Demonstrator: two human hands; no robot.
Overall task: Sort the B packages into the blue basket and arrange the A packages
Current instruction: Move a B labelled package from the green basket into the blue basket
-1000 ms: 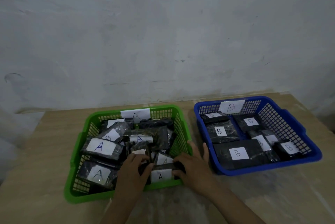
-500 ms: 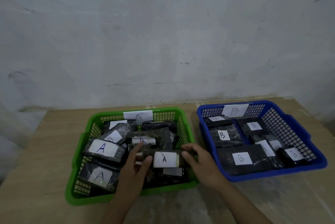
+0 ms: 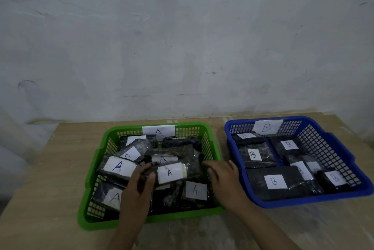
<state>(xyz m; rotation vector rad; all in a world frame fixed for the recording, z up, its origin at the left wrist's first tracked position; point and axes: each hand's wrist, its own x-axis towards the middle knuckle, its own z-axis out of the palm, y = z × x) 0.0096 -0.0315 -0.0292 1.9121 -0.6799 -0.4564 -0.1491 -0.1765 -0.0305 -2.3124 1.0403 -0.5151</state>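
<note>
Both hands clasp my A package: left grip (image 3: 141,181), right grip (image 3: 221,177), above the green basket (image 3: 97,169).

Black plastic-wrapped pkg w/ white "A" label (image 3: 170,172), pinched at both ends, level above green plastic basket (image 3: 95,171). Blue plastic basket (image 3: 332,148) w/ B pkgs right of grip.
</note>
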